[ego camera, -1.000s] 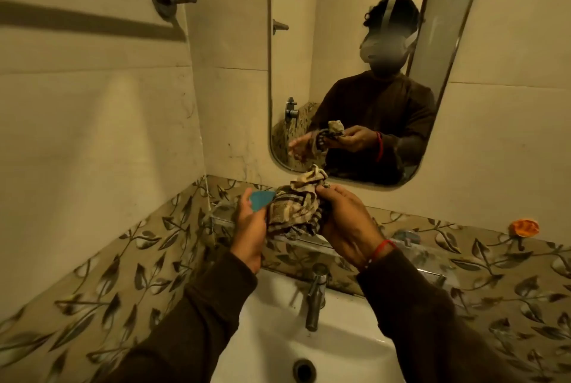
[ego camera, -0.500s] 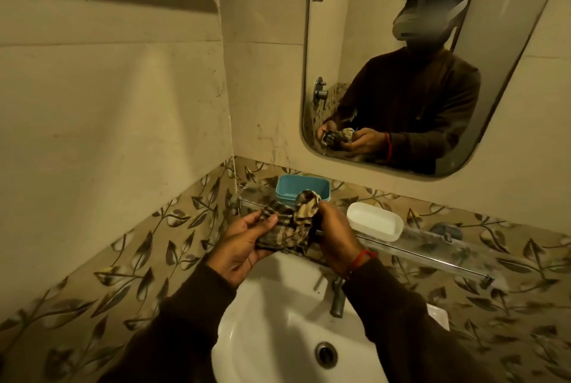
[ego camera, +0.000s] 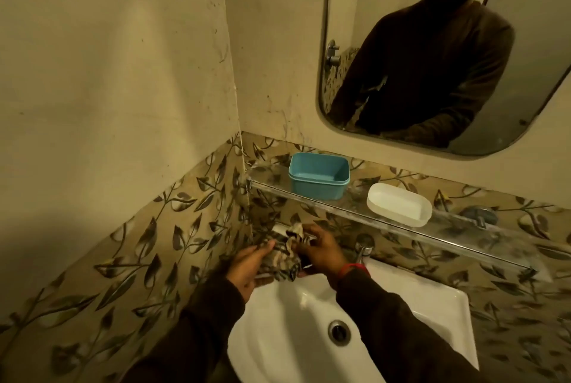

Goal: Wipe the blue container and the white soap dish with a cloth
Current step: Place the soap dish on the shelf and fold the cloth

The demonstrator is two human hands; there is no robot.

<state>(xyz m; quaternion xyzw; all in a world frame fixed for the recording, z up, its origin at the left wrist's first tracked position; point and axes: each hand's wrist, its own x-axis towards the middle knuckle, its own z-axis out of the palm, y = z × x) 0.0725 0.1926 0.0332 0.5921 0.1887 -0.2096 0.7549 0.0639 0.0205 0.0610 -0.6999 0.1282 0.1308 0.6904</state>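
**Cloth bunched over the sink, both pieces on the shelf**

The blue container (ego camera: pixel 319 180) and the white soap dish (ego camera: pixel 399 204) both stand on the glass shelf (ego camera: pixel 457 235) above the sink (ego camera: pixel 432 302) — container at the shelf's left end, dish just to its right, apart. Neither is being wiped now; whether either is already clean cannot be told. Below the shelf, the left hand (ego camera: pixel 250 265) and right hand (ego camera: pixel 321 251) both curl around the crumpled patterned cloth (ego camera: pixel 282 259) — fingers closed on it, seemingly regathering it.

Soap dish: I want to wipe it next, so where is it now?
In the head view the soap dish sits on the glass shelf under the mirror, right of the blue container, above the tap.
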